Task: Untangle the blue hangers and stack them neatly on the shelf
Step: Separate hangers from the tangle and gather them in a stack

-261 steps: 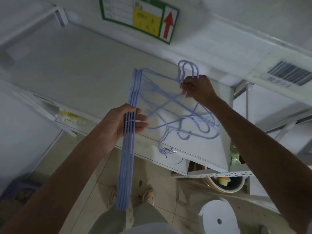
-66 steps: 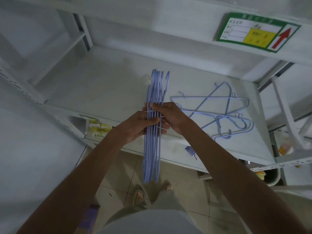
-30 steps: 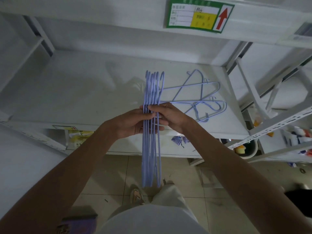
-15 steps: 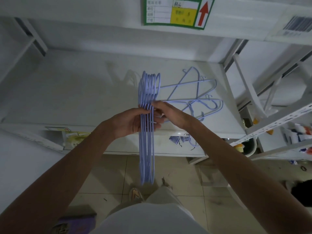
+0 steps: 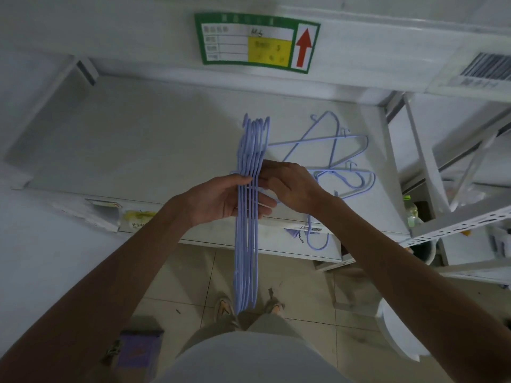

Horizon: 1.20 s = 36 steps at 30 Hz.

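Left hand (image 5: 221,200) closed around a bundle of blue hangers (image 5: 247,217), held edge-on, hooks over the shelf (image 5: 138,139), lower ends hanging past its front edge toward the floor. Right hand (image 5: 290,186) pinches the bundle's right side, fingertips on the wires; looks like squaring-up. Tangled hangers (image 5: 336,158), loose on the shelf just right of the bundle, one hook dangling over the edge. Step in hand: aligning sorted set. Next probably: lay bundle flat, keeping hooks matched, then free the remaining knot without snagging.
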Available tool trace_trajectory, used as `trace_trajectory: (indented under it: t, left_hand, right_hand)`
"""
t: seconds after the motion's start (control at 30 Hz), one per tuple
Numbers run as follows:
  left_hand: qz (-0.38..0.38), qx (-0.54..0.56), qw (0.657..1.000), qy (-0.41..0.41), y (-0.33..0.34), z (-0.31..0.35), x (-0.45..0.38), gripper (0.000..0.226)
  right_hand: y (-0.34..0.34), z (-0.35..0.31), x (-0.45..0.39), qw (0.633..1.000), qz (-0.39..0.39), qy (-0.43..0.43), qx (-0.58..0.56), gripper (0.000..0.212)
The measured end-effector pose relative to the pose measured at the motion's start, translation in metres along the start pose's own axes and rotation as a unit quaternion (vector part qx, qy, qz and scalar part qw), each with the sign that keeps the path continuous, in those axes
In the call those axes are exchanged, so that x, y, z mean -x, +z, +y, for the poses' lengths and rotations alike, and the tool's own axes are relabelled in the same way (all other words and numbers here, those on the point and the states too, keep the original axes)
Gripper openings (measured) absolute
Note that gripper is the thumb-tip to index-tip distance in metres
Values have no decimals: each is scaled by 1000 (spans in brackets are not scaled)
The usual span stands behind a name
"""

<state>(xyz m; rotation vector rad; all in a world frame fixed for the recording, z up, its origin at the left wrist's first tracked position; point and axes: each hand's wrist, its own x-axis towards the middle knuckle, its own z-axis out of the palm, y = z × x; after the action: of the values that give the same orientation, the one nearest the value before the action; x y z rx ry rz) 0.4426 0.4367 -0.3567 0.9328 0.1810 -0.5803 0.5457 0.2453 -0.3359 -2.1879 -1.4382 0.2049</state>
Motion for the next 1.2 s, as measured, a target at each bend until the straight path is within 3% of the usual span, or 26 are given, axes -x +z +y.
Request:
trace_trajectory:
  t: [0.2, 0.3, 0.43, 0.53, 0.63, 0.77, 0.93, 1.1, 1.2]
  left_hand:
    - [-14, -6, 1000, -18, 14, 3, -10, 69]
    - [-6, -39, 999, -4, 20, 0, -13, 70]
    - [19, -65, 997, 27, 28, -4, -17, 70]
    - [48, -65, 996, 40, 30, -2, -18, 74]
    - [76, -44, 995, 38, 30, -2, -19, 71]
    - [87, -57, 994, 20, 32, -3, -21, 77]
    - [81, -97, 992, -1, 34, -3, -22, 79]
    - [85, -101, 991, 26, 38, -4, -22, 66]
    - [82, -82, 993, 30, 35, 0, -21, 67]
  right_hand:
    - [-1, 12, 5, 998, -17, 41, -43, 40]
    - [-5, 14, 8, 983, -9, 94, -156, 34]
    - [1, 22, 4, 886, -25, 238, -398, 36]
    - [7, 32, 2, 845, -36, 306, -437, 38]
    - [11, 35, 12, 847, -28, 272, -456, 42]
    - [12, 28, 29, 888, -55, 177, -421, 50]
    - [10, 22, 34, 891, -7, 230, -390, 35]
    - [1, 19, 28, 882, 40, 259, -391, 53]
    - [-2, 22, 27, 878, 27, 264, -398, 57]
